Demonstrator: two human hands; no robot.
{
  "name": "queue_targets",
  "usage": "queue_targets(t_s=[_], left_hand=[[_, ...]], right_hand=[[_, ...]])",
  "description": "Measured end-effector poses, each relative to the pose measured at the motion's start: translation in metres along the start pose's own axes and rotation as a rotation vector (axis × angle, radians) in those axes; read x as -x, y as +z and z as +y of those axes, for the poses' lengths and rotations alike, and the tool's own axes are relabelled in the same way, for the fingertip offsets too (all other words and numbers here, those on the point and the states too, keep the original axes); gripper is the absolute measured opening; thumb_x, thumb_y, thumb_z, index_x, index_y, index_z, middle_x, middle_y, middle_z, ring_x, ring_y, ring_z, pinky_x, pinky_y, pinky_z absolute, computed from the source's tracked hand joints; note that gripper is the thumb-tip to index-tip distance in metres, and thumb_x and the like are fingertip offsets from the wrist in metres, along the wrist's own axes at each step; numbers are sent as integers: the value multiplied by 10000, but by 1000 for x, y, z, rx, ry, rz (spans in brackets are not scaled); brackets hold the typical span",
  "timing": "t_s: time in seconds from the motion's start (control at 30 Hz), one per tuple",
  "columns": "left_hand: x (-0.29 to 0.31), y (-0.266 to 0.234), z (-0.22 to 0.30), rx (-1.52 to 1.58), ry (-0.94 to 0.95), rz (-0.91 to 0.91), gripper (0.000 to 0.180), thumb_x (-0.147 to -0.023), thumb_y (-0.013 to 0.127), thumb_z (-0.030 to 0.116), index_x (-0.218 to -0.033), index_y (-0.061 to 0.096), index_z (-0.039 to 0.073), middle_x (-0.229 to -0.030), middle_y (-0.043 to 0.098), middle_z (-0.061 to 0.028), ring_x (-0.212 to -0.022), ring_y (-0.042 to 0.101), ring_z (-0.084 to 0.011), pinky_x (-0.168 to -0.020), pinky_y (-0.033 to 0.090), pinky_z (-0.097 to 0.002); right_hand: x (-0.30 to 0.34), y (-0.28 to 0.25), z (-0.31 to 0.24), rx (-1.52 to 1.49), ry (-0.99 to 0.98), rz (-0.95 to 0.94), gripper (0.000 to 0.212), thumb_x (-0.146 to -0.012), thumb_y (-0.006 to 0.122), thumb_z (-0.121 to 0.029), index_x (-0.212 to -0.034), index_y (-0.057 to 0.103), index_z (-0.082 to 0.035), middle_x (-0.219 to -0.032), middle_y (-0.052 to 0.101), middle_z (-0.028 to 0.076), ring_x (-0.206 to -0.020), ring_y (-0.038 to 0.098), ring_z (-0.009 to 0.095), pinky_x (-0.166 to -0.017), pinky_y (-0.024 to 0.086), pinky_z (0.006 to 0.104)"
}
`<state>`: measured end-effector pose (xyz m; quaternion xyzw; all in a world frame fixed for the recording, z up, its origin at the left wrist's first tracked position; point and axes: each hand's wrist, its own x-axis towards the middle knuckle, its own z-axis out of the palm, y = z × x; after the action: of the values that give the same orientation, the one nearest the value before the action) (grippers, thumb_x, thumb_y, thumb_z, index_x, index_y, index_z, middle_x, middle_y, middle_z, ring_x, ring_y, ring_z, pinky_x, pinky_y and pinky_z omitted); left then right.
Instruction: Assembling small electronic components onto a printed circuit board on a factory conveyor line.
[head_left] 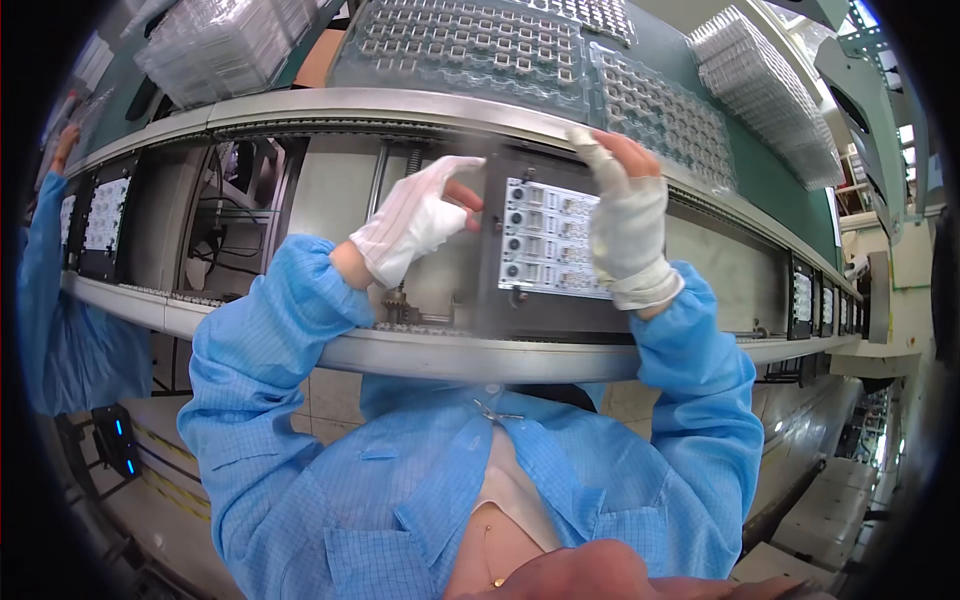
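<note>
On the conveyor lies a black carrier plate [550, 312], its left edge blurred. A white circuit board panel [545, 235] with several rows of small parts and round dark parts is set in it. My left hand [425, 215], in a white glove with bare fingertips, is at the plate's left edge, fingers stretched out and apart. It seems to touch the edge; a firm grip does not show. Above the panel's right part is my right hand [628, 220], gloved alike, its fingers apart and pointing toward the far rail. It hides that side of the panel.
Beyond the far rail [300, 103], clear trays of small square metal parts [470, 50] cover a green bench. Stacks of clear trays [765, 95] stand right and left. Other loaded carriers [105, 215] sit along the conveyor. At the far left is another person's blue sleeve [45, 240].
</note>
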<state>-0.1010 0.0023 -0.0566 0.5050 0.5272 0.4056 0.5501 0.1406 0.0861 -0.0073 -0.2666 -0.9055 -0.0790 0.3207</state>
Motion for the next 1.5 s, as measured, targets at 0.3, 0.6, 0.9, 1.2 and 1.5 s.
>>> queue_targets(t_s=[0.3, 0.6, 0.9, 1.2, 1.5], left_hand=[[-9, -10, -12, -7, 26, -6, 478, -877, 518, 131, -1350, 525, 66, -1092, 665, -98, -958, 655, -143, -835, 509, -286], [-11, -18, -14, -32, 124, -22, 450, -897, 571, 199, -1321, 554, 50, -1045, 674, -98, -945, 639, -151, -888, 502, -299], [-13, -14, -19, -178, 177, 28, 403, -881, 565, 138, -1273, 592, 48, -998, 684, -103, -941, 644, -156, -888, 511, -293], [-12, 39, -7, -714, 591, 211, 212, -826, 708, 156, -1012, 658, 66, -801, 613, -115, -783, 623, -306, -710, 497, -396], [-18, 65, -16, -938, 757, 315, 183, -801, 743, 176, -902, 625, 78, -766, 594, -89, -724, 603, -284, -707, 484, -396]], right_hand=[[-19, 43, -20, -10, -155, -33, 641, -700, 656, -77, -1330, 567, -151, -1207, 558, 91, -1130, 528, 313, -1012, 391, 509], [-39, 64, 5, -33, -169, 44, 594, -748, 569, 65, -1295, 595, -166, -1137, 584, 101, -1042, 567, 300, -919, 469, 426], [-66, 65, 11, -2, -314, 135, 473, -787, 583, 25, -1240, 618, -107, -1004, 670, 119, -885, 675, 316, -773, 567, 394], [-64, 51, 33, -131, -161, 259, 582, -758, 543, 97, -1272, 610, -167, -1059, 669, 110, -974, 643, 331, -845, 546, 410], [55, -24, 84, -4, 222, 111, 591, -762, 571, 71, -1316, 587, -134, -1087, 646, 123, -1018, 588, 315, -922, 461, 424]])
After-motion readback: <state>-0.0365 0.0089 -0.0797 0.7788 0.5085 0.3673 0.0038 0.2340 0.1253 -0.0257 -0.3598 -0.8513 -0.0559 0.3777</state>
